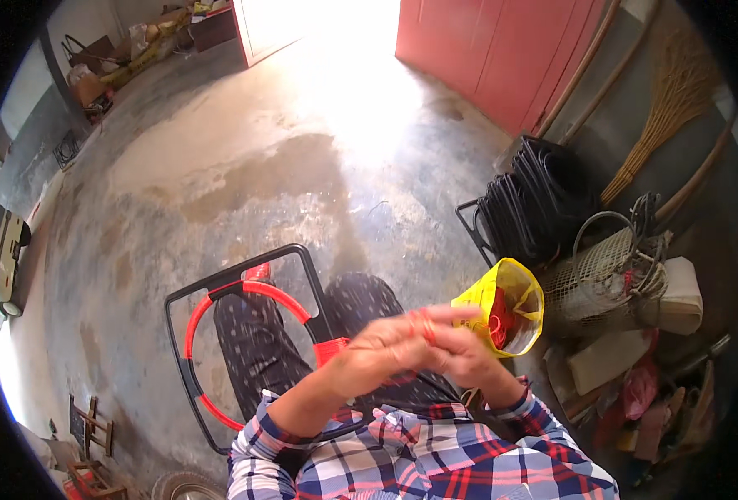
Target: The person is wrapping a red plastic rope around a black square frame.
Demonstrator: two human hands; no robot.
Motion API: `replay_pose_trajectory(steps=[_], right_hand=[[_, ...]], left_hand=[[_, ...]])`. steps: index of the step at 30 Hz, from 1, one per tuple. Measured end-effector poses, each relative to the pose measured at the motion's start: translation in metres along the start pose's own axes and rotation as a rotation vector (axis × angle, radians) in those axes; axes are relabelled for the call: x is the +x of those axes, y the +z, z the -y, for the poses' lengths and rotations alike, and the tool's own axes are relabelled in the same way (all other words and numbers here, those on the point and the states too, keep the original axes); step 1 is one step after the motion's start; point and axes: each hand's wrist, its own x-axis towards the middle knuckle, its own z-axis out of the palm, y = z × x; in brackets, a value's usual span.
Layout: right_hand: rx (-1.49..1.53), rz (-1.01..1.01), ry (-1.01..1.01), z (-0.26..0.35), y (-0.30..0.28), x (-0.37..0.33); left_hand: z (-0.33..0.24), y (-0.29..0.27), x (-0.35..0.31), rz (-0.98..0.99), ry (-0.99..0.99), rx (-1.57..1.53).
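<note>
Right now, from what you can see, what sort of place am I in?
Probably a storeroom or garage used as a workspace: there's a stained, concrete-looking floor, a twig broom by the wall, and a stack of black frames.

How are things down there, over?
Left hand and right hand together, blurred. Red strand around fingers. Black frame with red arcs across legs. Yellow bag beside right hand.

Storeroom with concrete floor [136,275], straw broom [667,100]
</note>
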Motion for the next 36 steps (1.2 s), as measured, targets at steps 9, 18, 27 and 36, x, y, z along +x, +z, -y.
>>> replay_pose_trajectory(steps=[9, 18, 27, 36], right_hand=[[0.546, -0.201, 0.291, 0.001, -0.026, -0.016], [0.283, 0.000, 0.318, 0.024, -0.008, -0.014], [0.069, 0.221, 0.345, 0.013, 0.005, -0.011], [0.446, -0.224, 0.391, 0.004, -0.011, -0.016]], left_hand=[[0.010, 0.008, -0.009, 0.454, 0.027, 0.310], [0.019, -0.014, -0.010, -0.060, 0.207, 0.986], [-0.008, 0.000, -0.003, -0.111, 0.219, 0.016], [0.011, 0.016, -0.009, 0.413, 0.118, 0.043]])
